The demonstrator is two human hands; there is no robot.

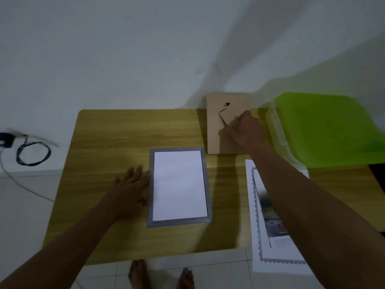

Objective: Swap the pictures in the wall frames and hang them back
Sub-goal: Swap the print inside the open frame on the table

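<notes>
A grey picture frame lies face down in the middle of the wooden table, with a white sheet set inside it. My left hand rests flat on the table against the frame's left edge, fingers apart. At the table's back edge a brown backing board with a black hanger and stand leans by the wall; my right hand grips it at its right side. A printed picture with a patterned border lies at the right, partly under my right forearm.
A green-lidded clear plastic box stands at the back right beside the board. A black cable and adapter lie on the tiled floor to the left. My bare feet show below the table's front edge. A white wall rises behind.
</notes>
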